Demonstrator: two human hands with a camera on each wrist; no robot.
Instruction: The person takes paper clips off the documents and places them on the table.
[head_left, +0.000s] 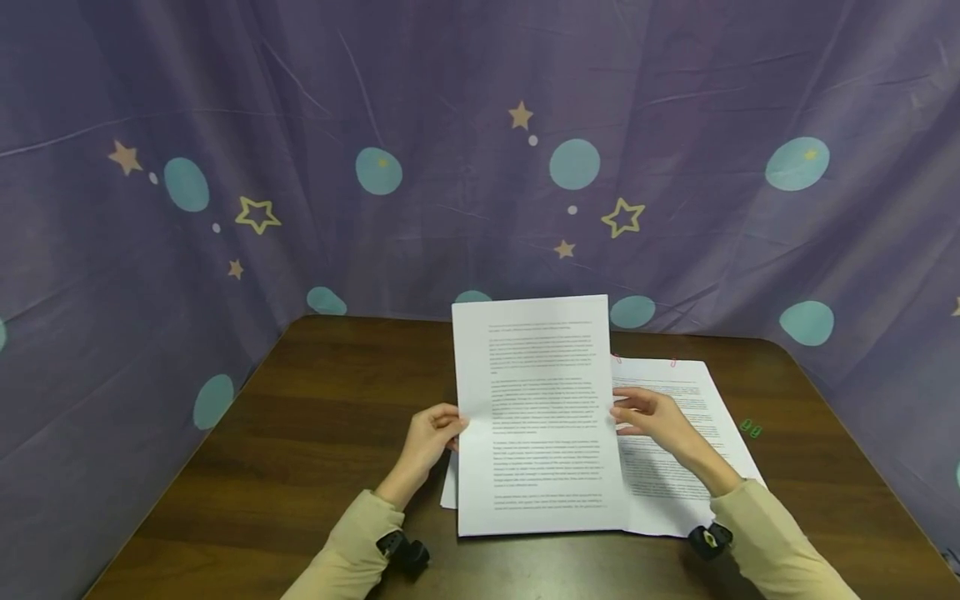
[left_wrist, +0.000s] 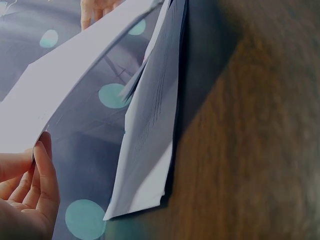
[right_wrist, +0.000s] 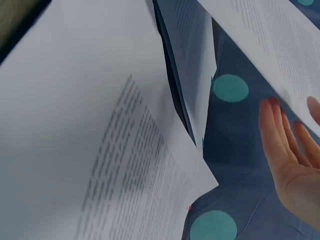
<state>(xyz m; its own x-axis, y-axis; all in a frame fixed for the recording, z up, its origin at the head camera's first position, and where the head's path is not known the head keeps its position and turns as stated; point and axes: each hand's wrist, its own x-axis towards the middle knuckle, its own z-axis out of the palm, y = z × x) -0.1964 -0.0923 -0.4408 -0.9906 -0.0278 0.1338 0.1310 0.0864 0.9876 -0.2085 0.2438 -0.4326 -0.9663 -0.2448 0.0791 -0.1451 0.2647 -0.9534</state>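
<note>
A printed sheet of paper (head_left: pixel 547 417), or a thin bundle of sheets, stands raised above the table with its text facing me. My left hand (head_left: pixel 431 433) pinches its left edge between thumb and fingers, as the left wrist view also shows. At the right edge is my right hand (head_left: pixel 663 421); in the right wrist view its fingers (right_wrist: pixel 280 135) are extended, with the thumb near the sheet's edge. More printed papers (head_left: pixel 678 450) lie below and to the right, with pink paper clips (head_left: pixel 673 362) on their top edge. The raised sheet hides part of these papers.
Two green paper clips (head_left: pixel 751 428) lie on the brown wooden table (head_left: pixel 315 433), right of the papers. A purple curtain (head_left: pixel 465 100) with stars and dots hangs behind the table and at its sides. Each wrist wears a dark strapped camera (head_left: pixel 708 540).
</note>
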